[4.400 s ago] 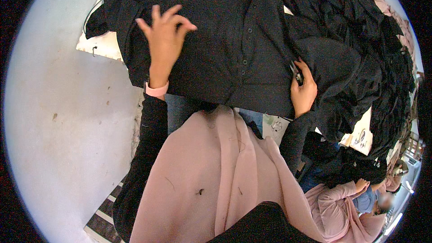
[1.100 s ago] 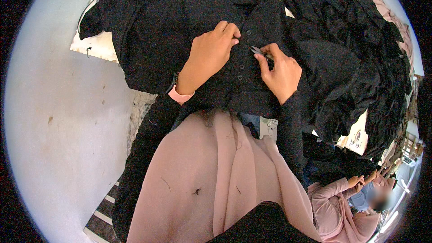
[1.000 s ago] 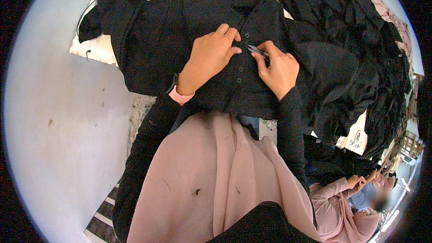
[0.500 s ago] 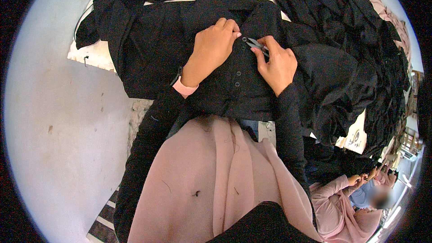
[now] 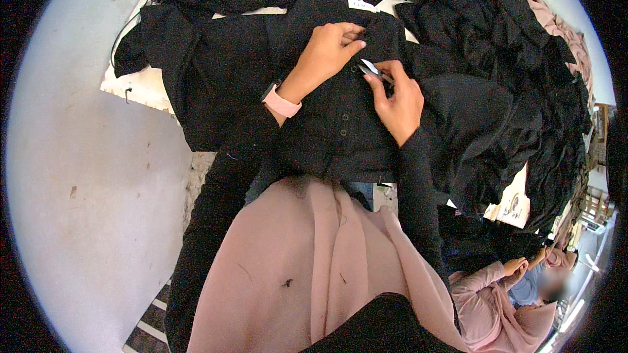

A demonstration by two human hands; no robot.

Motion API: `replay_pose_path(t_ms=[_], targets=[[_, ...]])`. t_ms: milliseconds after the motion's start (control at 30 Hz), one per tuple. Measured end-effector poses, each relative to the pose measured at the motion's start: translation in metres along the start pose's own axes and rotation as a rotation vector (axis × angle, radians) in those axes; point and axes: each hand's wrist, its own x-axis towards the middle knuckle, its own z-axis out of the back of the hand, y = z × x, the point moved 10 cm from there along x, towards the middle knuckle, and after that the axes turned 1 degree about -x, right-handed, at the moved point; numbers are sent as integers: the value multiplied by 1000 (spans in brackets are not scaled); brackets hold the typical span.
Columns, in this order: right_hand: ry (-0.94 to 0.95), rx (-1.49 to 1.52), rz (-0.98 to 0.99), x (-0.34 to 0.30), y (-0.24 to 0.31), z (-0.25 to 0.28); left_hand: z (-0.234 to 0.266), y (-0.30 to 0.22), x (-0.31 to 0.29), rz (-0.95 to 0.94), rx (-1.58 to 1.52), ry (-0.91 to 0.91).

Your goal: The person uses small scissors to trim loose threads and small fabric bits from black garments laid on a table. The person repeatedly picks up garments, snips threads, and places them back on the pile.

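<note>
Pinching a small pair of snips [image 5: 368, 67], the right hand [image 5: 400, 99] has thumb and fingers clamped on the tool, its blades aimed up toward the left fingertips. The left hand [image 5: 327, 55] reaches over the black garment [image 5: 229, 85], thumb and fingertips looking parted; whether any cloth is caught between them I can't tell. The garment spreads beneath both sets of fingers, with buttons [image 5: 343, 133] running nearer the body than the fingers and a white label [image 5: 361, 4] beyond them. The step in hand looks like close snips work along the buttoned front; the next move, I'd judge, calls for steady cloth and careful blade tips. Any thread there is too fine to see, black on black. The handles are mostly hidden in the right palm, and right of those fingers the dark heap [image 5: 471, 114] blurs together.
</note>
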Motion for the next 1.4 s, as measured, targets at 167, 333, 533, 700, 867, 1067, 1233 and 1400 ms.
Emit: replay_pose_path(t_ms=[167, 333, 533, 700, 867, 1067, 1233, 1400], targets=[[-147, 293, -197, -13, -10, 35, -16, -2, -9, 263, -638, 170], [-298, 210, -65, -17, 9, 82, -12, -43, -35, 316, -728, 211], [-248, 155, 85, -23, 42, 95, -9, -78, -66, 335, -634, 264], [-308, 99, 129, -35, 57, 106, -7, -92, -84, 322, -614, 242], [-321, 199, 29, -40, 49, 113, -7, -102, -95, 302, -664, 265], [-286, 221, 48, -44, 50, 110, -10, -108, -103, 286, -666, 297], [-261, 389, 65, -45, 47, 106, -10, -108, -108, 297, -691, 334], [-278, 142, 134, -50, 57, 115, -5, -108, -110, 284, -672, 303]])
